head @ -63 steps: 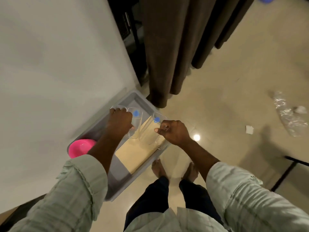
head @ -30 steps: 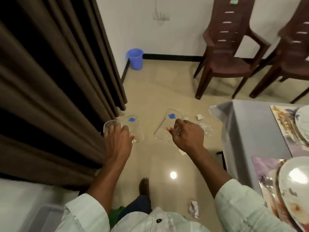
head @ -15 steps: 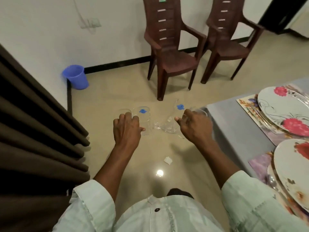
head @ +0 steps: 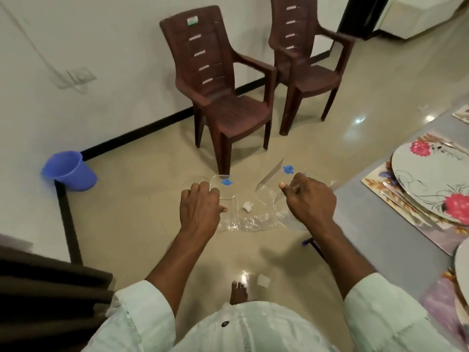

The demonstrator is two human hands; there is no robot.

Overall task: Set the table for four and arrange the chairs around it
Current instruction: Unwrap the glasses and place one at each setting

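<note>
Clear glass with a blue sticker upright in left hand, another clear glass tilted in right hand, both left of the grey table

Single head-worn wide-angle view, looking forward and steeply down; hands near centre, floor beyond, table edge at right.

i can't count the clear glasses in my left hand; its fingers cover the rims, and my right hand does the same to its glasses. the worktop runs off the right edge, cutting the floral plate and a second plate below it. cutlery beside the plate is too blurred to tell apart. the curtain is cropped at the left.
</note>
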